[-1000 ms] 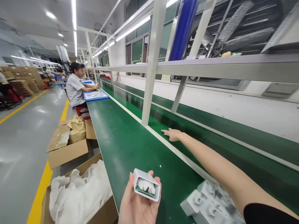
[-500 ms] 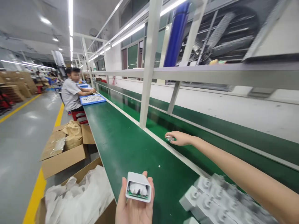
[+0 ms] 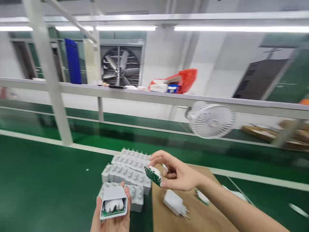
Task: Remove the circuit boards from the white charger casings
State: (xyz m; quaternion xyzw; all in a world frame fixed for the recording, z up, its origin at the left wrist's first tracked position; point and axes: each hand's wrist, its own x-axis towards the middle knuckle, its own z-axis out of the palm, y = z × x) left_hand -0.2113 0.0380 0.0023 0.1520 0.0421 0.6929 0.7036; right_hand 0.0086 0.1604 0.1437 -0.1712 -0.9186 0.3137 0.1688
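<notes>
In my left hand [image 3: 112,222] lies a white charger housing [image 3: 114,192], its open end facing me; a green board and white padding show inside. My right hand [image 3: 180,172] pinches a green circuit board [image 3: 152,175] with a white part on its back, held up over the edge of the cardboard. Behind and beside the left hand stand several rows of white charger housings [image 3: 127,172]. Below my right hand, a white plug charger [image 3: 174,202] with two metal pins lies on the brown cardboard [image 3: 166,222]. Another small board [image 3: 202,197] rests close to my right forearm.
The green bench [image 3: 48,180] runs left to right, with an upright post [image 3: 51,77] at left. A white fan [image 3: 211,120] hangs below the shelf [image 3: 135,94]. On that shelf sits a red bag [image 3: 188,80]. Cardboard pieces [image 3: 260,133] lie at the far right.
My view has swung right, from down the bench to the housings and cardboard. My right hand has come back from the far strip and now holds the board near my left hand, which keeps its housing.
</notes>
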